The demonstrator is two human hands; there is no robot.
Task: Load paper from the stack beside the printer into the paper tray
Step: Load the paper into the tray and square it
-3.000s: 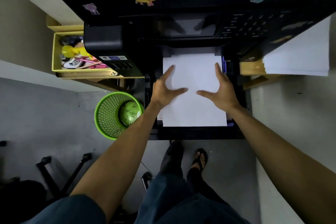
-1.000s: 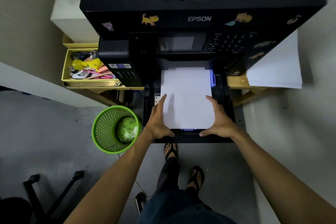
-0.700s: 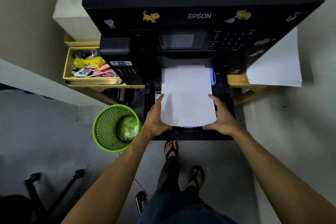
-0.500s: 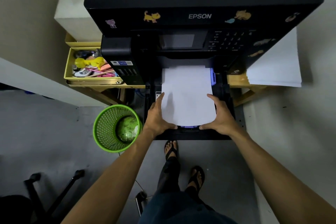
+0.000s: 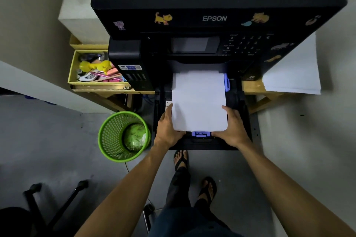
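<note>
A black Epson printer (image 5: 213, 19) stands on a wooden stand, its black paper tray (image 5: 238, 102) pulled out toward me. White paper (image 5: 198, 100) lies flat in the tray, between a blue side guide (image 5: 227, 82) and a blue end guide (image 5: 200, 134). My left hand (image 5: 168, 128) grips the paper's near left corner, fingers along its left edge. My right hand (image 5: 234, 127) grips the near right corner the same way. The paper stack (image 5: 294, 75) rests beside the printer on the right.
A green mesh bin (image 5: 123, 136) stands on the floor left of the tray. A yellow drawer (image 5: 92, 71) of small items sticks out left of the printer. My sandalled feet (image 5: 192, 175) are under the tray, chair legs (image 5: 57, 202) at bottom left.
Both hands slid from the middle of the sheets to the near corners. The paper has shifted slightly deeper into the tray, showing more of the blue end guide.
</note>
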